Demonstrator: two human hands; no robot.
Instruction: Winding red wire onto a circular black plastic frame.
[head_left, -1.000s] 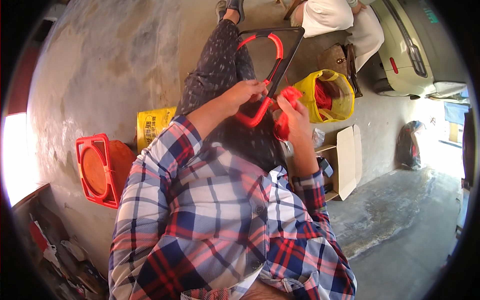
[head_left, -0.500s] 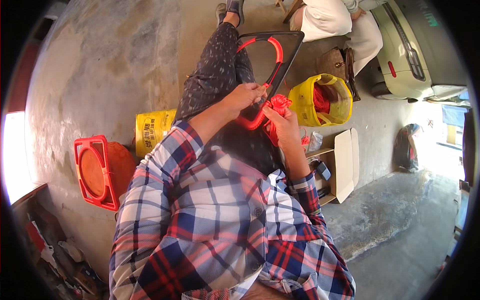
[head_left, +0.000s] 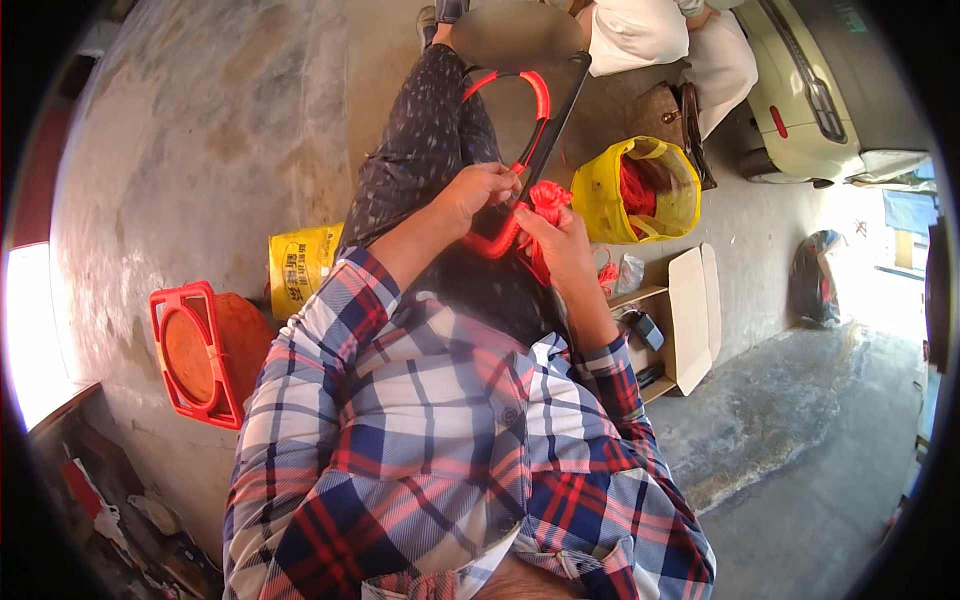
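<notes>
Across my lap lies a black rectangular frame (head_left: 568, 105) with a rounded inner ring, parts of which are wrapped in red cord (head_left: 541, 95). My left hand (head_left: 482, 192) is closed at the ring's side, its fingertips pinching the frame beside a stretch of wrapping; the exact grip is partly hidden. Just to the right, my right hand (head_left: 558, 243) closes around a bunched hank of red cord (head_left: 549, 200), which bulges above the thumb and trails below the hand. More red wrapping (head_left: 490, 246) shows on the ring's near end, between the two hands.
A yellow bag (head_left: 600, 190) holding red cord stands at right, near an open cardboard box (head_left: 690, 320) and a brown handbag (head_left: 660, 115). At left are a red-wrapped frame (head_left: 185, 350) and a yellow package (head_left: 300, 265). Beyond sits a person in white trousers (head_left: 725, 80), beside a vehicle (head_left: 800, 100).
The view has shifted slightly, so the frame and both hands appear a little farther left. Both hands keep their hold, with the red hank still in the right one.
</notes>
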